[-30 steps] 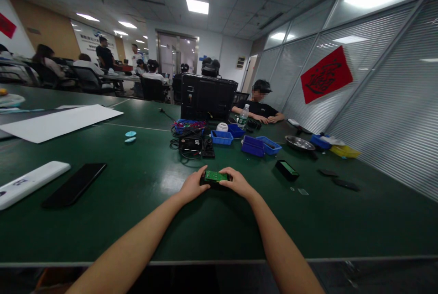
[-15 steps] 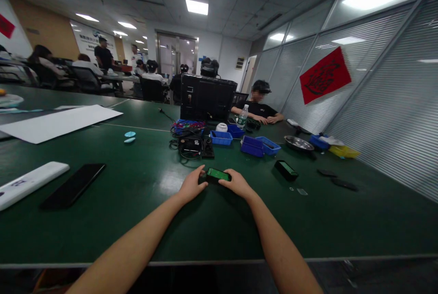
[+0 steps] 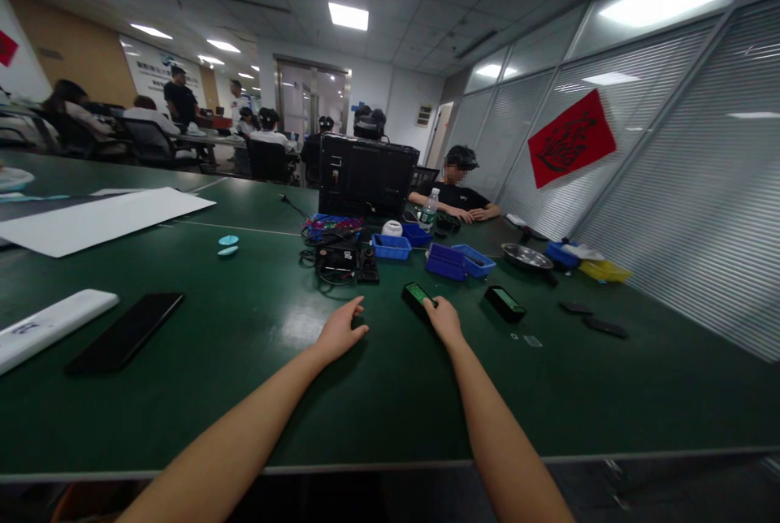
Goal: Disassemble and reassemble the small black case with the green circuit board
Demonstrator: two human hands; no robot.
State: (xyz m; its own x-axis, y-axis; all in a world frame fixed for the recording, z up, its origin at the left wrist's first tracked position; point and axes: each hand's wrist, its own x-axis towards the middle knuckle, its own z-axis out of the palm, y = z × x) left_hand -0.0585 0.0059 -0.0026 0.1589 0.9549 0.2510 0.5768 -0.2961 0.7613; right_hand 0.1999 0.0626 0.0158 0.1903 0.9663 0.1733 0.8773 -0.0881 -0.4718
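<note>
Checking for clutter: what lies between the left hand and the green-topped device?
Bare green table only, in the head view; the right hand touches the green-topped device, the left hand lies apart.

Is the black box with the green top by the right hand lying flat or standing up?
Lying flat: the black box rests on the table, green side up, right hand at its near end.

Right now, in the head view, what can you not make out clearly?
Right hand: in the head view its fingers cover the near end of the green-topped device, so grip or mere touch is unclear.
Blue bins: their walls hide the contents.
Two tiny pieces on the table: too small to identify.
Behind the black case: blocked by it.
</note>
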